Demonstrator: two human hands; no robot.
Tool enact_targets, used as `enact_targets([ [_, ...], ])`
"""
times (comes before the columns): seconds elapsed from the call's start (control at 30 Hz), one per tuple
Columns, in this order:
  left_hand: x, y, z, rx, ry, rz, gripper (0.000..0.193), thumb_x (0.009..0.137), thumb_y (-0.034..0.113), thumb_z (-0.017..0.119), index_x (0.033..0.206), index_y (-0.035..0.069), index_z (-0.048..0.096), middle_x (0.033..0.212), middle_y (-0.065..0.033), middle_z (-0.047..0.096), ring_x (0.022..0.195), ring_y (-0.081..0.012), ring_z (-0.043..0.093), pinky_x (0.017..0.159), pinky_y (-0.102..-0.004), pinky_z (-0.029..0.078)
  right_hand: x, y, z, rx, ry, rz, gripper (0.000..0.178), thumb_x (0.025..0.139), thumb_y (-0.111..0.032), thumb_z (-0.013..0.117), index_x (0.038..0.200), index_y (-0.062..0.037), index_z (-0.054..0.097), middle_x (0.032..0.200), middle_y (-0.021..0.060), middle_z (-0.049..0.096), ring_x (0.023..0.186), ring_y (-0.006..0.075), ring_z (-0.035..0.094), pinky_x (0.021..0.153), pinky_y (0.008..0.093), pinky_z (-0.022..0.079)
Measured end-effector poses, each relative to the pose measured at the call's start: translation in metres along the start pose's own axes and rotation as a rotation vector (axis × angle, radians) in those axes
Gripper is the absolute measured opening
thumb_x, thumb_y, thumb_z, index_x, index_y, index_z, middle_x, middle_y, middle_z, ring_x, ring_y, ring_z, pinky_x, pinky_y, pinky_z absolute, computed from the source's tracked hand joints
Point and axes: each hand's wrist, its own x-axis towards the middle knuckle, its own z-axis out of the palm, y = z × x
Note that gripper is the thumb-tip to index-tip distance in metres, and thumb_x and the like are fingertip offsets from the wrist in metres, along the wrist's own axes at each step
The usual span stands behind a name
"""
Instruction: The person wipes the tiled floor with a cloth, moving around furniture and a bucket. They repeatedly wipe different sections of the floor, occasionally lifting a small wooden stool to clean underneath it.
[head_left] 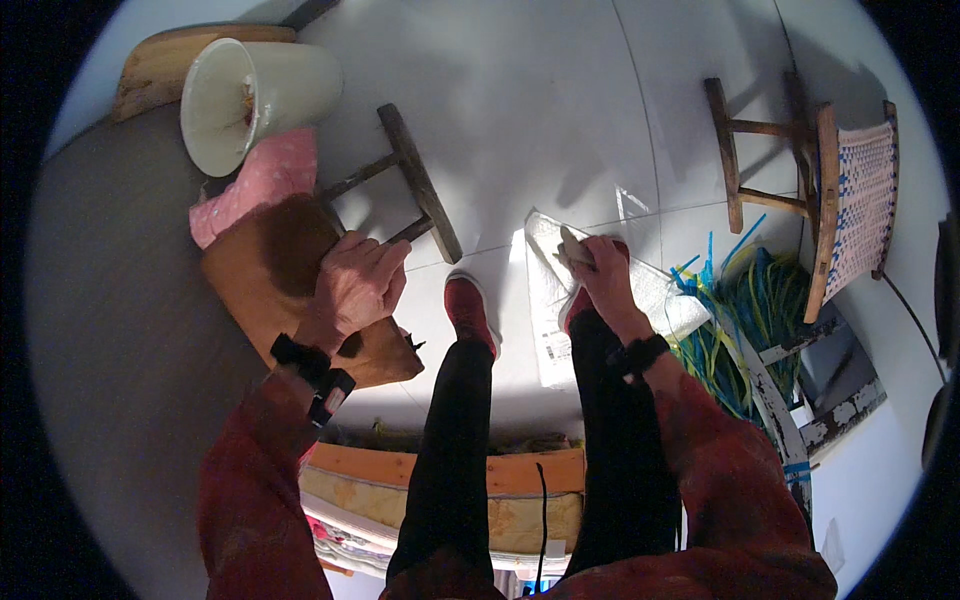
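Well, the pale floor (520,130) spreads widest, with a brown panel (245,265) on the left and a white sheet (548,345) by the shoes. A dark wooden frame (415,178) juts out beside the panel. The left hand (357,282) is at the panel's edge near that frame, fingers curled; whether they grip anything, I can't tell. Over the sheet, the right hand (608,275) pinches a small greyish piece (572,246), which pokes out past its fingertips.

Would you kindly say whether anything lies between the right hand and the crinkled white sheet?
Yes: the right foot's red shoe, mostly hidden beneath the right hand, stands between it and part of the white sheet.
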Motion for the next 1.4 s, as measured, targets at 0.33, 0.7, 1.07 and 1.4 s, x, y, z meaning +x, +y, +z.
enact_targets([
  [0.33,-0.005,-0.002,0.001,-0.028,0.000,-0.027,0.022,0.071,0.003,0.064,0.093,0.006,0.060,0.070,-0.0074,0.061,0.064,-0.0241,0.060,0.069,-0.0352,0.048,-0.055,0.011,-0.105,0.109,0.148,0.369,0.024,0.080,-0.013,0.069,0.096,0.0002,0.057,0.076,0.0060,0.056,0.063,0.0103,0.051,0.057,0.0256,0.044],
  [0.7,-0.011,0.027,-0.017,-0.278,0.093,-0.250,0.034,0.080,0.012,0.063,0.114,0.007,0.057,0.102,-0.0159,0.060,0.096,-0.0325,0.057,0.086,-0.0417,0.044,-0.073,-0.129,-0.115,0.086,0.187,0.256,0.024,0.085,-0.009,0.062,0.108,-0.0015,0.057,0.088,0.0040,0.059,0.078,0.0115,0.053,0.069,0.0257,0.046],
  [1.07,-0.234,0.053,0.001,-0.337,0.723,-1.826,0.046,0.089,0.037,0.060,0.111,-0.002,0.049,0.108,-0.0154,0.054,0.096,-0.0229,0.051,0.085,-0.0370,0.042,-0.098,-0.223,-0.071,0.759,-0.065,0.552,0.018,0.086,-0.005,0.059,0.102,0.0006,0.057,0.092,0.0027,0.059,0.084,0.0089,0.053,0.075,0.0243,0.045],
  [1.4,-0.255,0.032,0.005,-0.958,0.725,-1.757,0.060,0.091,0.046,0.053,0.127,-0.001,0.043,0.131,-0.0174,0.045,0.115,-0.0318,0.048,0.094,-0.0391,0.038,-0.101,-0.202,-0.061,0.695,-0.067,0.613,0.015,0.086,-0.006,0.061,0.099,-0.0003,0.057,0.086,-0.0008,0.057,0.077,0.0064,0.050,0.066,0.0216,0.043],
])
